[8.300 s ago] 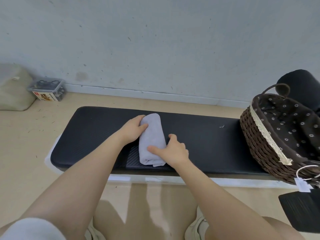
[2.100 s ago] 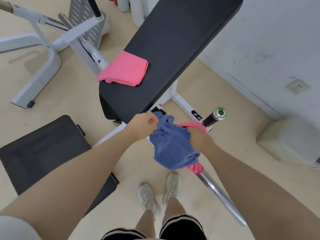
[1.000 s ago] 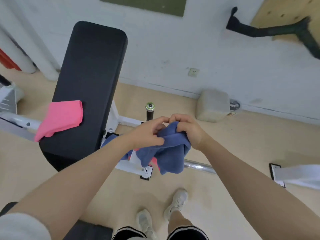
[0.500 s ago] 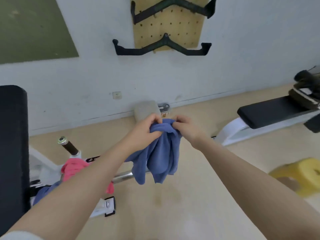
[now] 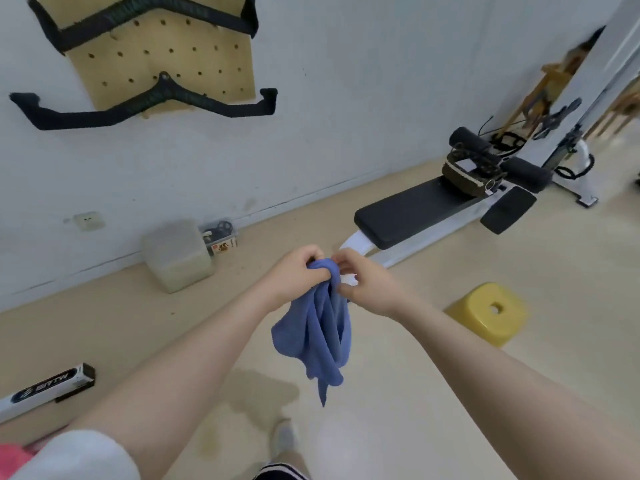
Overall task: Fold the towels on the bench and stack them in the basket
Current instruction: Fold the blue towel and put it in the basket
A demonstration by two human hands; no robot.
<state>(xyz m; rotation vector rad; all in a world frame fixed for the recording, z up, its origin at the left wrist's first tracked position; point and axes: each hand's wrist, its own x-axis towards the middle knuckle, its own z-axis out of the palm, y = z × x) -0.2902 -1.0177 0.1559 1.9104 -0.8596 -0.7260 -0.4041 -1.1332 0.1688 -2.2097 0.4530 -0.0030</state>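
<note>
**Blue towel carried toward the bench**

The person has turned away from the big slanted pad, and now the flat bench (image 5: 419, 207) with the basket (image 5: 471, 174) shows ahead. The blue towel (image 5: 320, 327) hangs bunched in the air, well apart from the bench. The left hand (image 5: 294, 277) has a tight grip on its top. The right hand (image 5: 360, 284) pinches the top too. I think the towel still needs folding.

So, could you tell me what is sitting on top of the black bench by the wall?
A dark woven basket stands at the far end of the black bench; the rest of the pad is bare. What the basket holds cannot be made out from here.
</note>
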